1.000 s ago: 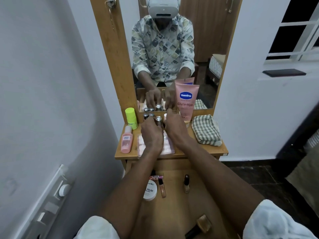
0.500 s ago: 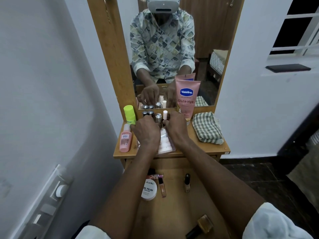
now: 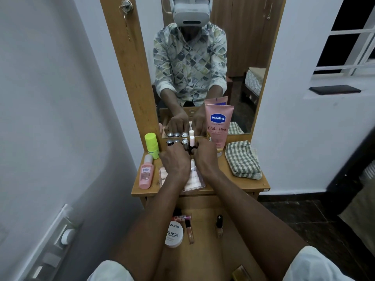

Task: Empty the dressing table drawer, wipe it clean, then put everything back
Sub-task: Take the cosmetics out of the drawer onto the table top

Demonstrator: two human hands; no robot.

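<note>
Site condition: white walls [image 3: 50, 98] are enclosing a corner. A wooden dressing table [image 3: 251, 185] is standing against them, its mirror [image 3: 243, 47] reflecting a wooden door. A white-barred window [image 3: 355, 37], right, is showing darkness. Dark floor [image 3: 294, 209] is lying beneath; a switch panel [image 3: 54, 240] is occupying the left wall.

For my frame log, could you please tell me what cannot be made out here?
Head view:
Fingertips of left hand and right hand: behind their own knuckles; grip unclear.
Clear packet: mostly under both hands.
Drawer: near end covered by forearms, cut by bottom edge.
Label on pink bottle: too small to read.
</note>
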